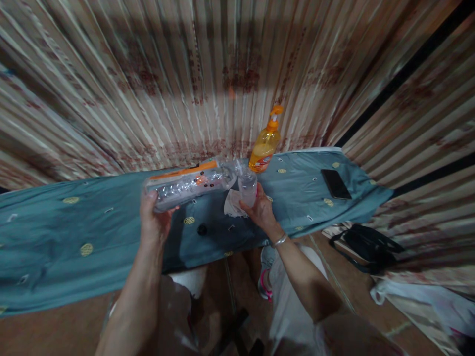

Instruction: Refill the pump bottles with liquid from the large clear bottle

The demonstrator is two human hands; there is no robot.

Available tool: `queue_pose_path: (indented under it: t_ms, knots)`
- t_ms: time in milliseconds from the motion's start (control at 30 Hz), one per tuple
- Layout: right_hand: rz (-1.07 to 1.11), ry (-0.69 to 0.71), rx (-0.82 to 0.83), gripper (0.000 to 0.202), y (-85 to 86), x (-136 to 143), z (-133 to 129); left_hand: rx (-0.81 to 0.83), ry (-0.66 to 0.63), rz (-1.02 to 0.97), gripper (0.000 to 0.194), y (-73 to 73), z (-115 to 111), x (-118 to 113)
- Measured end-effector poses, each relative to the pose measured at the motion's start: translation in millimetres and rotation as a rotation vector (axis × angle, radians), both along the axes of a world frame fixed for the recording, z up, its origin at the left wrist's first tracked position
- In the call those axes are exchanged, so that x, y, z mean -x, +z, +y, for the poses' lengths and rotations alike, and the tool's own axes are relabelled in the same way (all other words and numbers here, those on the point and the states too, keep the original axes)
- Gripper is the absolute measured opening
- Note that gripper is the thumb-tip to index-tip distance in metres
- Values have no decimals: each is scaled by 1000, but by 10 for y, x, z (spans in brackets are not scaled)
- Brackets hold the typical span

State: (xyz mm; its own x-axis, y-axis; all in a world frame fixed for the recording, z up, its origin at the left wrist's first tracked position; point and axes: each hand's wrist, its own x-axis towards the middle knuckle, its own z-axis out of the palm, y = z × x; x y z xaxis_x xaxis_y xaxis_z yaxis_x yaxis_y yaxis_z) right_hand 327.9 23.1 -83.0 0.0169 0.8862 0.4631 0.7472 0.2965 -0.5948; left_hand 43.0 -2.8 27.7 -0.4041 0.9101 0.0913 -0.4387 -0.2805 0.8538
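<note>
My left hand [158, 210] grips the base end of a large clear plastic bottle [189, 183] with an orange strip on its label. The bottle is tipped nearly level, its neck pointing right. My right hand [261, 207] is wrapped round a small clear plastic cup [248, 188], close under the bottle's mouth. Whether bottle and cup touch, I cannot tell. Beneath the cup a pale crumpled cloth or tissue [234, 203] lies on the table. A small black cap [202, 230] rests on the cloth near the front edge.
An orange pump bottle [264, 148] with yellow liquid stands behind the cup. On the right of the teal tablecloth [122, 232] lies a black phone [336, 184]. A pleated curtain [178, 89] hangs behind the table. A black bag [367, 244] sits on the floor at right.
</note>
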Motion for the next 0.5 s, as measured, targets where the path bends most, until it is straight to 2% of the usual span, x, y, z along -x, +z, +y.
queue_pose_path:
  t_ms: [267, 500]
  knots:
    - [41, -36, 2, 82, 14, 55, -8, 39, 23, -16, 39, -49, -16, -34]
    - [-3, -72, 9, 88, 26, 28, 28, 46, 47, 0, 39, -16, -42, 3]
